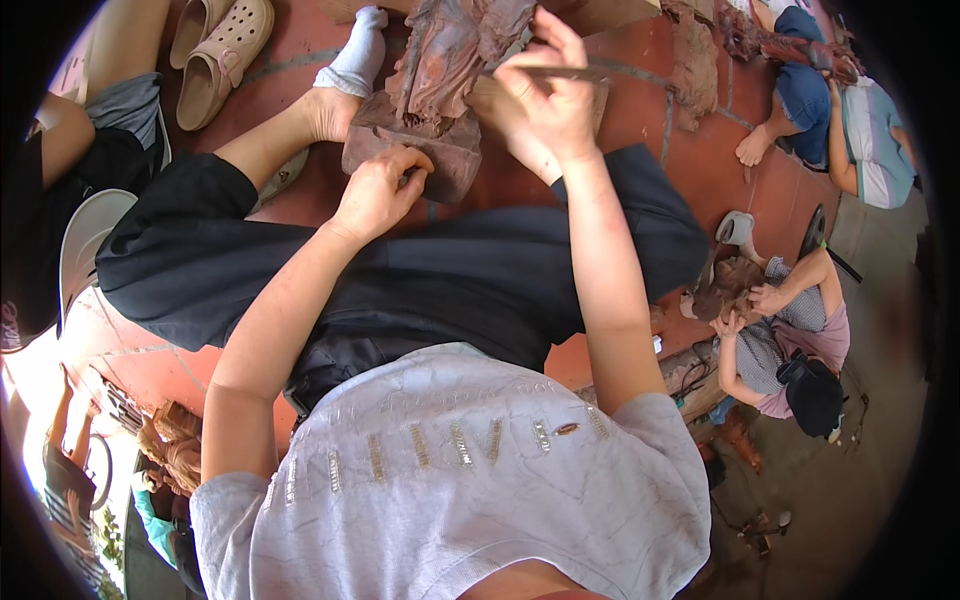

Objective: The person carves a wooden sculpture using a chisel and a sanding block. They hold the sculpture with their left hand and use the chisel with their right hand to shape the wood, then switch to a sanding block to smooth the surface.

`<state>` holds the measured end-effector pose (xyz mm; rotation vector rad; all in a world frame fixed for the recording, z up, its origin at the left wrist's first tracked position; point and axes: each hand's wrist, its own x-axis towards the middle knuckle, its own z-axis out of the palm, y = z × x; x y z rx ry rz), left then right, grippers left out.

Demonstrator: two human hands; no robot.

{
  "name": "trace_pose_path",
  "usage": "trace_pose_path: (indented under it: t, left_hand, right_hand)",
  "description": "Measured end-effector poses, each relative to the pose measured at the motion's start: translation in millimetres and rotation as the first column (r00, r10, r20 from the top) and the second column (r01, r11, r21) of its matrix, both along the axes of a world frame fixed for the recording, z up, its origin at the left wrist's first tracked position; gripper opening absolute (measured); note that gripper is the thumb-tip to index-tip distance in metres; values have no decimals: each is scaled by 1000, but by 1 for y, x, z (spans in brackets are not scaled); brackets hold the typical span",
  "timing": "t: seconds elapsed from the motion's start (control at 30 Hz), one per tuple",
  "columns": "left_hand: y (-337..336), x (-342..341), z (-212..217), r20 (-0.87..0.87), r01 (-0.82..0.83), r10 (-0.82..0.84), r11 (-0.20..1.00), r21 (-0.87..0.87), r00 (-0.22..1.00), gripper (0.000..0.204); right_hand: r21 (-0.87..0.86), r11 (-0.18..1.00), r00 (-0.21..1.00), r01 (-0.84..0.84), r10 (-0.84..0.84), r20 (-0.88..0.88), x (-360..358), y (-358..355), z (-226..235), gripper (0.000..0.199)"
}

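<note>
A reddish-brown wooden carving [445, 55] stands on a blocky base [455, 160] on the floor between my knees. My left hand [378, 190] rests on the base, fingers curled against its front edge. My right hand [545, 95] is closed around a thin dark tool [565, 73] held crosswise against the right side of the figure. My legs in dark trousers spread to both sides, and my left foot wears a white sock [355, 62].
Beige clogs [222, 52] lie at upper left on the red tiled floor [690, 160]. A person at right [790, 330] works on another brown carving [725, 285]. Another person sits at upper right [850, 130]. More carvings stand at lower left [170, 440].
</note>
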<state>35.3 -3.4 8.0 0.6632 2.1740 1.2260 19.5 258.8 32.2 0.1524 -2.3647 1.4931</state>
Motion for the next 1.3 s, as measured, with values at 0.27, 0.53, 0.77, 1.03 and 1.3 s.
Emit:
trace_pose_path:
  t: [0.27,0.53,0.77,1.03,1.3]
  left_hand:
    - [1,0,-1,-25,8,-10,999,-43,1000,15]
    - [0,-1,2,10,19,-18,998,-66,1000,15]
    - [1,-2,3,39,0,2,999,-49,999,13]
    - [0,0,-3,-15,-14,14,1000,-5,1000,14]
    - [-1,0,-2,-6,-20,20,1000,-9,1000,13]
  right_hand:
    - [-18,989,987,143,-142,71,-1,3,3,29]
    - [288,954,996,86,-94,12,-10,11,29,13]
    - [209,975,997,70,-65,-34,-5,-5,24,16]
    - [106,993,998,56,-52,-40,-9,-6,14,15]
    - [237,966,995,102,-98,-27,-2,-9,25,14]
